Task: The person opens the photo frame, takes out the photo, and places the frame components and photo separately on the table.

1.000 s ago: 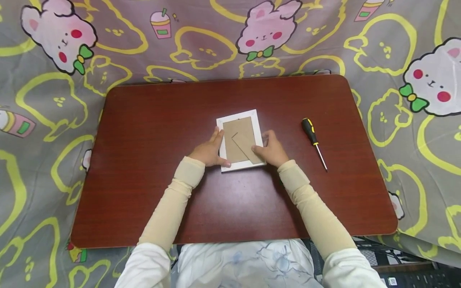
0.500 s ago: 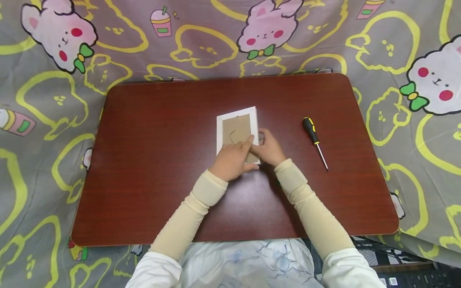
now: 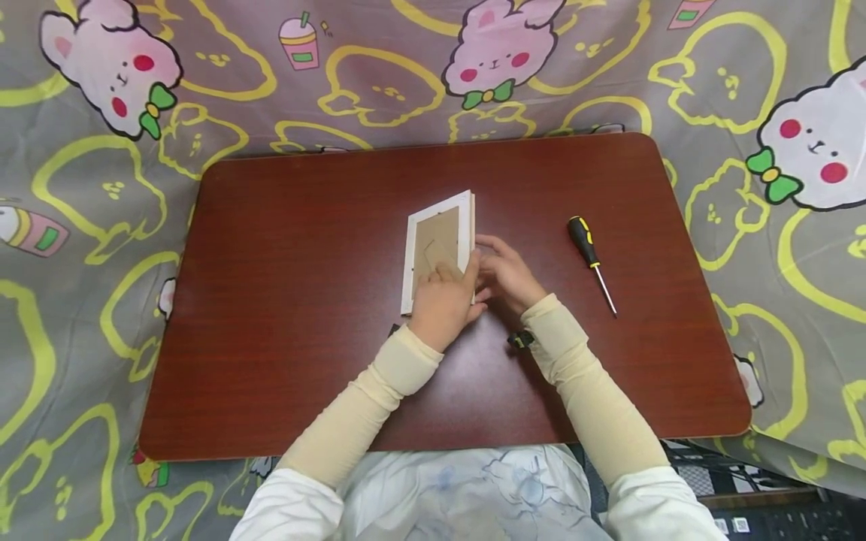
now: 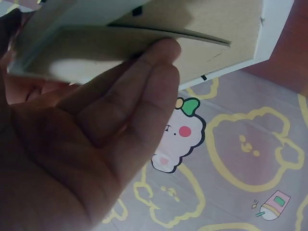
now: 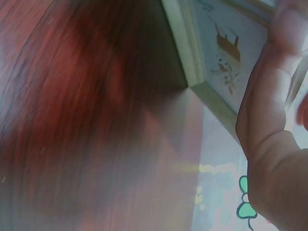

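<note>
Holding the frame [image 3: 436,224], left fingers [image 4: 155,94] curl; right fingers [image 5: 264,101] spread.

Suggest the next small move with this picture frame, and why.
Probably have the left hand ease the easel leg outward: its fingers touch the leg, a dark gap shows along the leg's edge, and the picture frame is tipped up, back toward the person.

The head view is evenly bright, with soft glare on the tabletop [image 3: 467,376] at lower centre. In the left wrist view, shade darkens the left hand [image 4: 91,130] at lower left. The right wrist view is hazy, blurred at left.
</note>
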`<state>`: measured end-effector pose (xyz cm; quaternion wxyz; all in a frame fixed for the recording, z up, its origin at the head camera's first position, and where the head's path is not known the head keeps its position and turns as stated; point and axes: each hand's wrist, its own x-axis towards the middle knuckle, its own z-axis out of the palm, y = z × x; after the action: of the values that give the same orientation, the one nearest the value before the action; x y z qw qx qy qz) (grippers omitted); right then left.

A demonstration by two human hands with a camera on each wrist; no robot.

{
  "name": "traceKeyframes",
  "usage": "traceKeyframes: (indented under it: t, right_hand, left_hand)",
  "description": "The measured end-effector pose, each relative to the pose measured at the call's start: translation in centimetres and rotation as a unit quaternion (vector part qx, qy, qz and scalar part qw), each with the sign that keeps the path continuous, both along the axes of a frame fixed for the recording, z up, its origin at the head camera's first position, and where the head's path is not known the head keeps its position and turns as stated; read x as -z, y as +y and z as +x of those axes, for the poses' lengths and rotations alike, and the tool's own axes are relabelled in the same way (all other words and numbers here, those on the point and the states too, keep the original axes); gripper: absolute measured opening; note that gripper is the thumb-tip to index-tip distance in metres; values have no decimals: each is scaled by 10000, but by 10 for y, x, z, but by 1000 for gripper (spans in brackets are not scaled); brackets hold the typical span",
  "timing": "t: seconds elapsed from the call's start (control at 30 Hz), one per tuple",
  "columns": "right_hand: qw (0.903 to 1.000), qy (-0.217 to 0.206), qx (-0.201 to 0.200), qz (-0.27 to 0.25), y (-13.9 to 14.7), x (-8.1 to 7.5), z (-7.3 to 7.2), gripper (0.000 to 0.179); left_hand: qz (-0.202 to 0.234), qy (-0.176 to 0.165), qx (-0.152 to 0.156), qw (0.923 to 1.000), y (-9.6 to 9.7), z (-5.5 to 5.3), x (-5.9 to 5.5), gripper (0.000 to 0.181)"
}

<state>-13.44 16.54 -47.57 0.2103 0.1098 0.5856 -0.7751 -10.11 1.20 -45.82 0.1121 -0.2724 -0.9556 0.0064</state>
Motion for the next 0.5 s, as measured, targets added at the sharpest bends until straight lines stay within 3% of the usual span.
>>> traceKeyframes:
  t: [0.5]
  right_hand:
    - [9992,286,162,-236,-12,-7,-1,57]
  left_hand:
    - [60,413,-416,9983,-1,6,2,74]
